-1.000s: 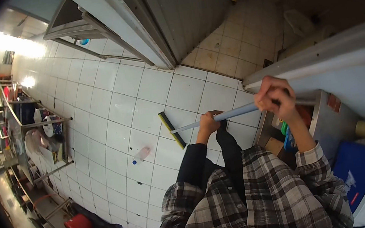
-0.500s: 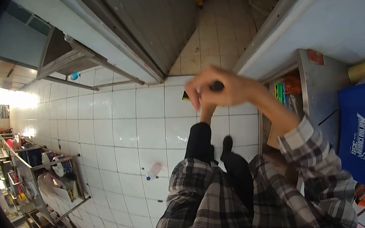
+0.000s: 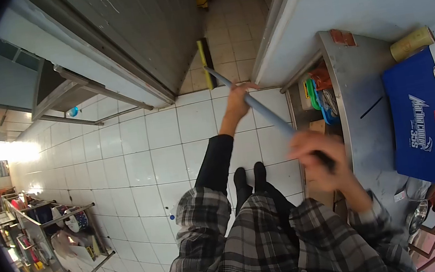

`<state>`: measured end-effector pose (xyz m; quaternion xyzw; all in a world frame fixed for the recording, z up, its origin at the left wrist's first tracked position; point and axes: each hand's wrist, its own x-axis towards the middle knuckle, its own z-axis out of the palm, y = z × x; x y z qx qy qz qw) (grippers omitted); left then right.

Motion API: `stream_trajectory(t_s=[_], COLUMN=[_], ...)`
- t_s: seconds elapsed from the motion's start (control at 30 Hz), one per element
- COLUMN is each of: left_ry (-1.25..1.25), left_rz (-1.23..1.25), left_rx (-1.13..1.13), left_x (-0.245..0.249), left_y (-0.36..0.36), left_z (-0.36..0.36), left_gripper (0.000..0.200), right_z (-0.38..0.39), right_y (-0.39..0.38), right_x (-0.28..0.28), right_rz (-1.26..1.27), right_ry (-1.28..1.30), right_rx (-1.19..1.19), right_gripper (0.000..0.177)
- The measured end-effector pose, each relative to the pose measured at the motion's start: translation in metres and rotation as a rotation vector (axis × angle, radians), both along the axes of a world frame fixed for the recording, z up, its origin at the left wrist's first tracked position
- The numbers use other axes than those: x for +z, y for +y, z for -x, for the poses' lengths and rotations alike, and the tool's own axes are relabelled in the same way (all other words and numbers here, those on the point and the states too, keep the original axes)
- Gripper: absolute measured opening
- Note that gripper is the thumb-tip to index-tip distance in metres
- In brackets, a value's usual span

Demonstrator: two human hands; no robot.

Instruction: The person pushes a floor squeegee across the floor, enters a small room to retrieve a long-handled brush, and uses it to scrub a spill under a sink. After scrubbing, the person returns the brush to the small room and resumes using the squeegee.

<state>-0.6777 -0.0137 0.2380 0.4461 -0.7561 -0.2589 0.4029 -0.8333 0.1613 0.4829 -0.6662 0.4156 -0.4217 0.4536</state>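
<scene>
A long grey-blue pole runs from lower right up to a yellow and black head, which lies on the floor at the doorway. My left hand is closed round the pole's middle, partway to the head. Nearer my body, my right hand is wrapped round the pole's black end and is blurred by motion. My shoes stand on white floor tiles below the pole.
At right stands a metal cabinet with plastic items inside, beside a blue and white cooler. A grey door and frame border the doorway ahead. Metal racks with goods are at left.
My hands have moved apart, the right one down and right toward my body. The pole, earlier mostly hidden behind my hand, now shows at length, with its head farther forward in the doorway.
</scene>
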Motion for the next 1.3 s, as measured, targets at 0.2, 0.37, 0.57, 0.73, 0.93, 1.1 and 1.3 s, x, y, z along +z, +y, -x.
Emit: stream_trajectory(t_s=[0.2,0.37,0.57,0.73,0.93,1.1,1.3], left_ry=[-0.743,-0.826,-0.59,-0.403,-0.167,0.003,-0.216], left_rz=[-0.388,-0.376,-0.453,-0.657,-0.799,-0.873,-1.532], left_rx=[-0.458,-0.548,-0.307,0.112,0.666,1.54,1.039], left_x=[0.03,-0.019,-0.078,-0.062,-0.096,-0.116,-0.146], left_y=[0.115,0.219,0.269,0.279,0.368,0.57,0.779], left_z=[0.058,0.088,0.067,0.001,-0.141,-0.22,-0.214], left_gripper=[0.026,0.016,0.036,0.06,0.045,0.033,0.04], right_z=[0.074,0.067,0.039,0.025,0.009,0.014,-0.02], right_y=[0.127,0.188,0.23,0.175,0.073,0.059,0.07], right_x=[0.052,0.032,-0.07,-0.106,-0.152,-0.022,-0.025], right_rz=[-0.643,-0.505,-0.604,-0.566,-0.246,-0.608,-0.622], right_ry=[-0.051,0.516,0.387,0.297,0.275,0.24,0.124], right_rx=[-0.173,-0.257,-0.225,-0.293,-0.219,-0.159,-0.173], right_gripper=[0.027,0.032,0.032,0.027,0.02,0.011,0.009])
